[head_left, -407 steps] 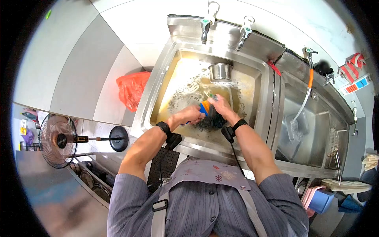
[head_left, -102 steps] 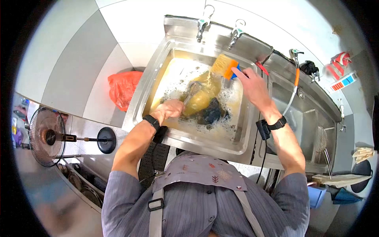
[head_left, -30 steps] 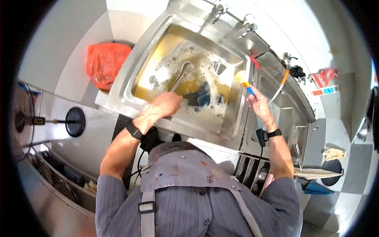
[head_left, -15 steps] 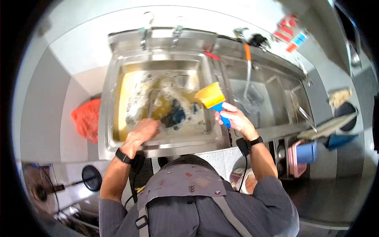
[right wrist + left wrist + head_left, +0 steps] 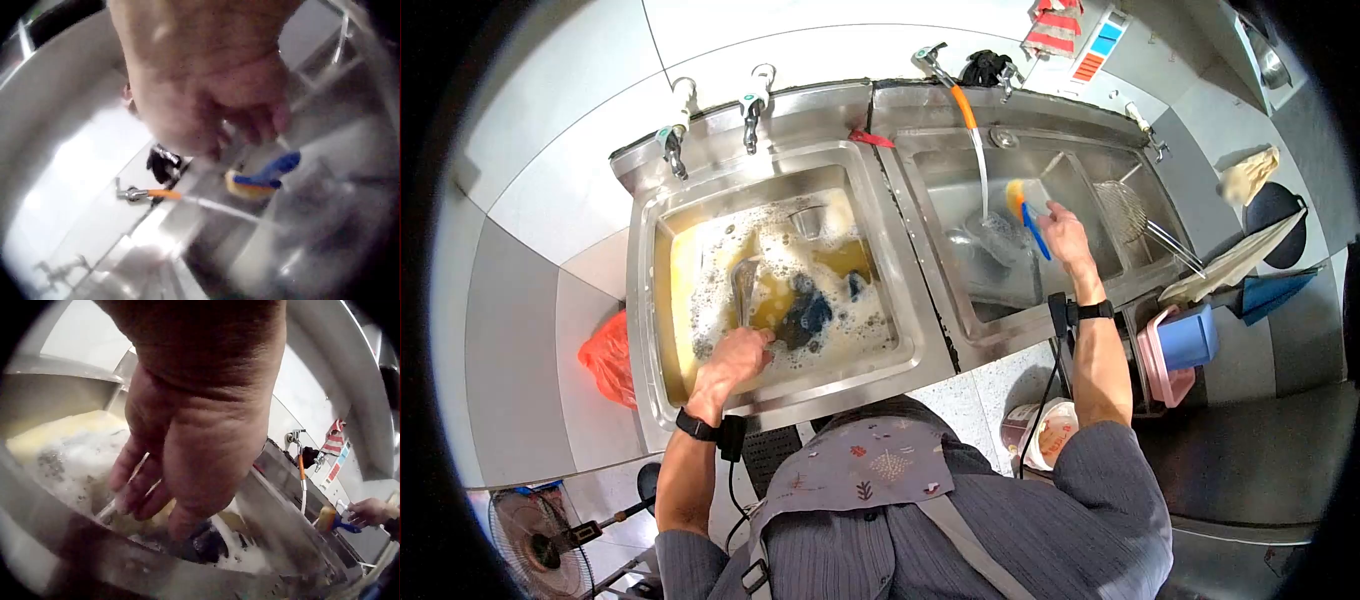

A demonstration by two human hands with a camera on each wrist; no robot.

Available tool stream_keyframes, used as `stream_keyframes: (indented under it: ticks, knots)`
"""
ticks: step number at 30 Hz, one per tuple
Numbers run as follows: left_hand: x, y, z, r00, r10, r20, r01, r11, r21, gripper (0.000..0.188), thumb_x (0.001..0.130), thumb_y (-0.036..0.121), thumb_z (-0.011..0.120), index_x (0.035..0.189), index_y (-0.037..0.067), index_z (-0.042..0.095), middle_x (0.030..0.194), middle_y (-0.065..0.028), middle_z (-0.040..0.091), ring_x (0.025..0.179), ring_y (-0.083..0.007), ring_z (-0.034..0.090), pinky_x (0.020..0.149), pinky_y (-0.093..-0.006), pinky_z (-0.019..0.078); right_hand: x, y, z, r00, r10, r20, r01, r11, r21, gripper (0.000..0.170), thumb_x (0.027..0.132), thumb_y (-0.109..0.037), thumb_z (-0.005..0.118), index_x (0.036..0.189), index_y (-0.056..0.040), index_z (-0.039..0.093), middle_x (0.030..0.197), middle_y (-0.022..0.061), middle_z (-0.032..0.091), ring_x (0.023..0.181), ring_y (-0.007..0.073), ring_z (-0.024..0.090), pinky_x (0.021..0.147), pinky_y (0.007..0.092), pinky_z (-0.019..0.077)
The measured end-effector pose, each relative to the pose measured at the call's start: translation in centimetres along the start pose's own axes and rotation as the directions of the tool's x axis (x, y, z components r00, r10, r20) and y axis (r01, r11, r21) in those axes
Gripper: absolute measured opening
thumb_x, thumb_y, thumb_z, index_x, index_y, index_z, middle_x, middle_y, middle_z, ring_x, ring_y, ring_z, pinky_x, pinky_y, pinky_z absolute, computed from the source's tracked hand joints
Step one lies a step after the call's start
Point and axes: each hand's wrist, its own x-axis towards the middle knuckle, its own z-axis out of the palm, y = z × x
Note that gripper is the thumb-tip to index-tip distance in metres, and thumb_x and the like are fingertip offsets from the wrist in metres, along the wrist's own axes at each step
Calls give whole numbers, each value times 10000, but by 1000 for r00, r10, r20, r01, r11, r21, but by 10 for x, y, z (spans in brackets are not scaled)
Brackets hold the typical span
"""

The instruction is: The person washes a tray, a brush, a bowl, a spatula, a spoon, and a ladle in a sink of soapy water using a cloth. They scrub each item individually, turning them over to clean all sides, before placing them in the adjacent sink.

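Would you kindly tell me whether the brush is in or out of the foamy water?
Out: the brush is over the right basin, while the foamy water lies in the left basin.

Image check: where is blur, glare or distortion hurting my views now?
Head: fisheye curve and black corners, but the brush reads fairly clearly; left wrist: left hand shadowed, hiding the middle; right wrist: brush blurred, glare washing out the wall.

Wall card (image 5: 1100, 46): red and blue blocks on white; any lettering too small to read.
Tap by the sudsy sink (image 5: 753, 104): green mark, no legible word or number.
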Motion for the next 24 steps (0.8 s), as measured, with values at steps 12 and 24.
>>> stream_keyframes:
  ticks: [12,24]
  knots:
    - [0,-34,-13,987,-158,-6,158,987,22,254,889,171,612,1075,40,723,977,-237,733,963,-440,701,858,-530,557,35,-74,63,913,-96,397,-41,945,324,419,990,-130,646,1389,-9,604,1118,44,692,968,144,638,826,311,535]
    - [37,-116,35,934,-341,105,355,917,-182,376,858,323,730,960,-39,735,943,-254,732,906,-407,712,822,-483,552,9,-241,324,734,-277,621,587,718,-374,867,956,-384,650,1631,-52,218,1662,279,230,1457,503,371,1176,558,373]
